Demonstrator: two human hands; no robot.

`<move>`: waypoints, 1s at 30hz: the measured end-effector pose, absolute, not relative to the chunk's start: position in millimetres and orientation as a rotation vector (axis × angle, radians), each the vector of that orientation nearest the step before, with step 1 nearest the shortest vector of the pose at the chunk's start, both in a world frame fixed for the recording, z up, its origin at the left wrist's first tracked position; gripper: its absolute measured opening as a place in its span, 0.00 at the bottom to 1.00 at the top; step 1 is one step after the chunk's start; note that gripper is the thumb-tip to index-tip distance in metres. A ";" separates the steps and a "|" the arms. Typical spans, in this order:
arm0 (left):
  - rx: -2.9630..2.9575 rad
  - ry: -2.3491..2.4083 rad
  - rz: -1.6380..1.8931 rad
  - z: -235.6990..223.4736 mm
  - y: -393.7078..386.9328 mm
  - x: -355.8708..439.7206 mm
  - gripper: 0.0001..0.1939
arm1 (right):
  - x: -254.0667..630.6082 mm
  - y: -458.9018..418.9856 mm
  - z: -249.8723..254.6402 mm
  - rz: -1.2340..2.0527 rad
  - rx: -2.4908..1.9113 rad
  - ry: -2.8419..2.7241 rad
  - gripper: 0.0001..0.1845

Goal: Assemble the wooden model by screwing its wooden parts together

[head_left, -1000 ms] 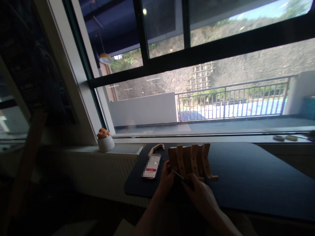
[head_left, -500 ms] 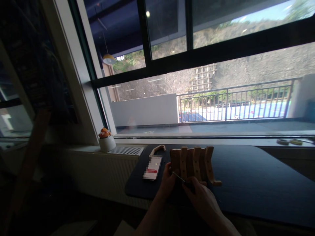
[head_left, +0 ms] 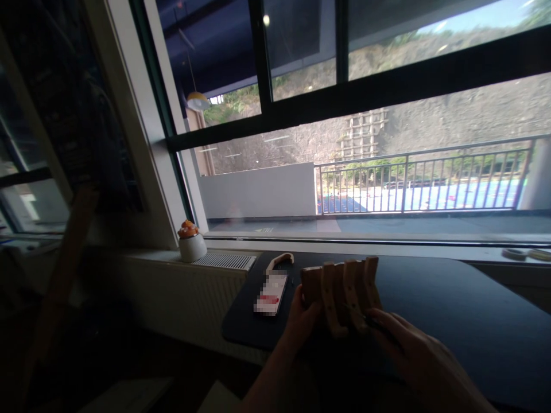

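Observation:
A wooden hook rack (head_left: 312, 281), a dark board with three curved wooden hooks, is held tilted over the table. My left hand (head_left: 303, 315) grips its left end, thumb over the front. In my right hand (head_left: 400, 341) is a screwdriver (head_left: 372, 322) with a dark handle. Its thin shaft points up and left towards the middle hook (head_left: 353, 298); I cannot tell whether the tip touches. Dark holes show in the hooks. Behind the phone lies a loose curved wooden hook (head_left: 280, 260), with small dark pieces, perhaps screws, close by.
A phone (head_left: 272, 293) lies on the dark table (head_left: 439, 310), left of the rack. On the sill stands a white jar with an orange top (head_left: 191, 242), beside a radiator grille (head_left: 228, 262). Tape rolls (head_left: 519, 254) sit on the sill at right. A window rises behind the table.
My right hand has moved right with the screwdriver, whose shaft has gone from near my left thumb to the middle hook. The rack has tilted in my left hand.

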State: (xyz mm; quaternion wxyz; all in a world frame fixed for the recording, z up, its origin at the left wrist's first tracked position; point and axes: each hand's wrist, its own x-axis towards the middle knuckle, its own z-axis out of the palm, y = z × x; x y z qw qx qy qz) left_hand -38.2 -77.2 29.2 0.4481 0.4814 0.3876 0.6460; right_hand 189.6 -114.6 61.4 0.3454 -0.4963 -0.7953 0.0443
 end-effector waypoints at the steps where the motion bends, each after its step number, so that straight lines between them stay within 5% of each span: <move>1: 1.190 0.966 1.606 28.7 -77.1 -38.3 0.20 | 187.6 -114.1 62.3 0.078 -1.286 -2.086 0.17; 17: 1.313 1.052 1.611 25.4 -78.4 -42.6 0.13 | 158.9 -117.3 77.4 -0.221 -1.186 -2.370 0.15; 26: 1.290 1.034 1.634 23.2 -76.4 -40.6 0.23 | 141.0 -117.4 85.4 -0.801 -0.814 -2.496 0.21; 30: 1.336 0.994 1.640 19.8 -76.1 -40.1 0.24 | 148.6 -111.2 75.6 -0.408 -1.049 -2.474 0.11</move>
